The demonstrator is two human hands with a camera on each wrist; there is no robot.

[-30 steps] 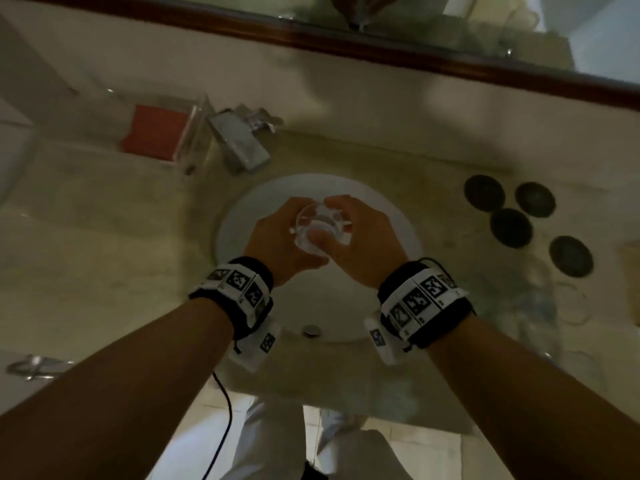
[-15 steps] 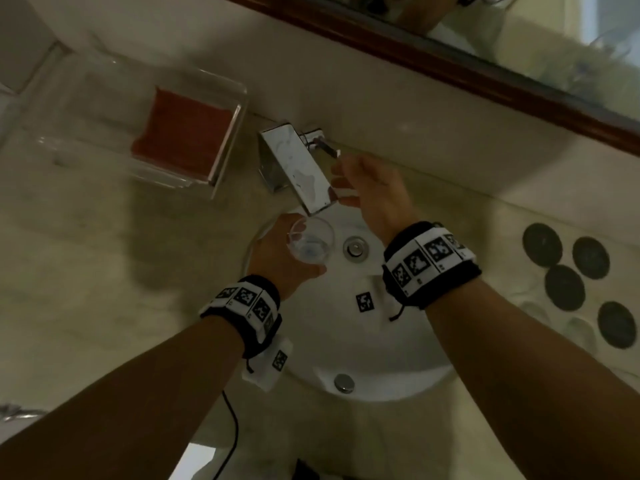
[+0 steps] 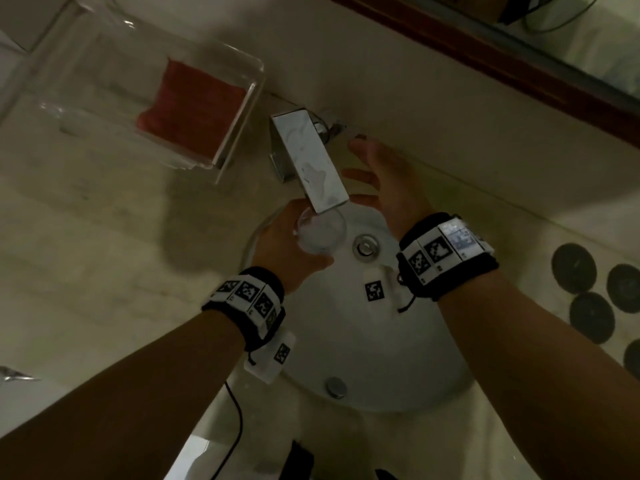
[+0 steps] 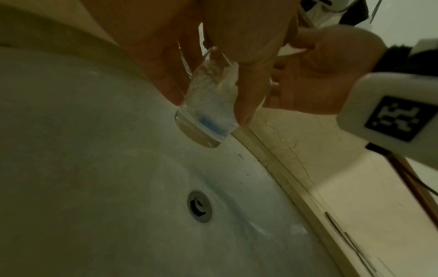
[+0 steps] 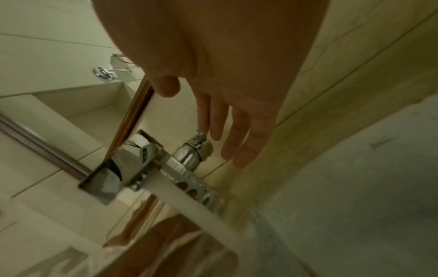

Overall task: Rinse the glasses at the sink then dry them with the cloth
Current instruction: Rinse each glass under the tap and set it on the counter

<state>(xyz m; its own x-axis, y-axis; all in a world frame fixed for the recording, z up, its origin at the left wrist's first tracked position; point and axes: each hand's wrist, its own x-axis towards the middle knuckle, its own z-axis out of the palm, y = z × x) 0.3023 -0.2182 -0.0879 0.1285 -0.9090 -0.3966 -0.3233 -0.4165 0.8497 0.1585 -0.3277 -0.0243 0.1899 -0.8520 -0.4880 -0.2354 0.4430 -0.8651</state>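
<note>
My left hand [image 3: 291, 244] grips a small clear glass [image 3: 320, 232] just under the end of the flat chrome faucet spout [image 3: 308, 161], over the white sink basin [image 3: 363, 341]. In the left wrist view the fingers [image 4: 166, 75] wrap the glass [image 4: 208, 105], which holds a little water with a blue tint. My right hand [image 3: 384, 174] reaches past the spout with straight fingers [image 5: 237, 138], its fingertips at the chrome faucet handle [image 5: 194, 150] by the wall. A red cloth [image 3: 194, 105] lies in a clear tray [image 3: 242, 126] left of the faucet.
Several dark round coasters [image 3: 588, 299] lie on the counter to the right. The drain [image 3: 365, 247] sits beside the glass, an overflow cap [image 3: 335, 386] near the basin's front. A wood-framed mirror [image 3: 519, 64] runs along the back wall. A cable [image 3: 235, 427] hangs below.
My right hand left the glass and reached to the faucet handle. The left hand carried the glass up under the spout. My head moved closer over the basin.
</note>
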